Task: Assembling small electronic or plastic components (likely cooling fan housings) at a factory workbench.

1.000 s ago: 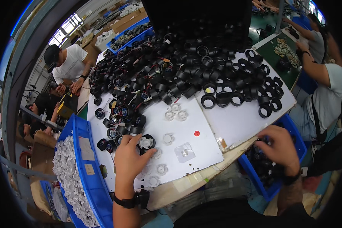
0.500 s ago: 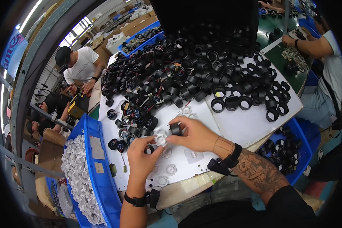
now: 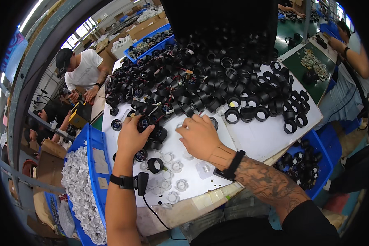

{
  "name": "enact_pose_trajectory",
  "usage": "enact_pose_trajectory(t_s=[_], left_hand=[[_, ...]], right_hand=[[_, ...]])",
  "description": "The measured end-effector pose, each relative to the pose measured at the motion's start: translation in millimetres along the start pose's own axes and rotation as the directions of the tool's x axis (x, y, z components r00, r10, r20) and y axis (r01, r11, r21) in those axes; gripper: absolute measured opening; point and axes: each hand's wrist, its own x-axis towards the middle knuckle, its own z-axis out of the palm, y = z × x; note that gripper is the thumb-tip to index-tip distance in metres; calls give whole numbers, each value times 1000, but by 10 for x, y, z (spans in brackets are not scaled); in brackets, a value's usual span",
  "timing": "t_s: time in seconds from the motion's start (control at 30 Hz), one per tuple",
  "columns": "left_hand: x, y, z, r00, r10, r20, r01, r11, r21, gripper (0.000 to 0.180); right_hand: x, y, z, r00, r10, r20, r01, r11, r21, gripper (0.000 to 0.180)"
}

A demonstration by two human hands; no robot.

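the work board (image 3: pixel 270 135) is smooth matt white, sheet-like. at twelve o'clock on it lies a heap of black rings (image 3: pixel 250 90), hard plastic by the look, mostly matt with a dull sheen on the rims. the small round parts (image 3: pixel 168 170) at six o'clock are white or clear plastic, slightly glossy. the bin (image 3: pixel 95 164) at nine o'clock is glossy blue plastic, filled with pale, papery-looking white pieces (image 3: pixel 76 188). the left hand (image 3: pixel 131 137) grips a black, shiny round part (image 3: pixel 144 123). the right hand (image 3: pixel 199 137) wears a matt black wrist strap (image 3: pixel 232 166). brown cardboard boxes (image 3: pixel 49 164) look rough and dull.
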Motion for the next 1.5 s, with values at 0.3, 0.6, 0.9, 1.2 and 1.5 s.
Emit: enact_pose_trajectory(t_s=[0.3,0.6,0.9,1.2,1.5], left_hand=[[-357,279,-229,951,-261,-168,5,553,-833,54],[-1233,1059,-96,986,-31,162,152,-211,-966,61],[-1280,1523,93,982,-91,-168,-150,182,-972,70],[-1373,1565,96,1000,17,-22,-26,330,-944,77],[-1350,1636,-89,997,74,18,-14,408,-913,65]], right_hand=[[108,151,327,995,60,81,-53,994,-93,11],[-207,-317,-964,989,116,86,-145,790,596,32],[-546,-317,-1225,958,285,8,-225,739,636,35],[-668,-362,-1217,938,344,43,-267,640,720,35],[-785,-286,-1204,963,246,-114,-124,774,621,37]])
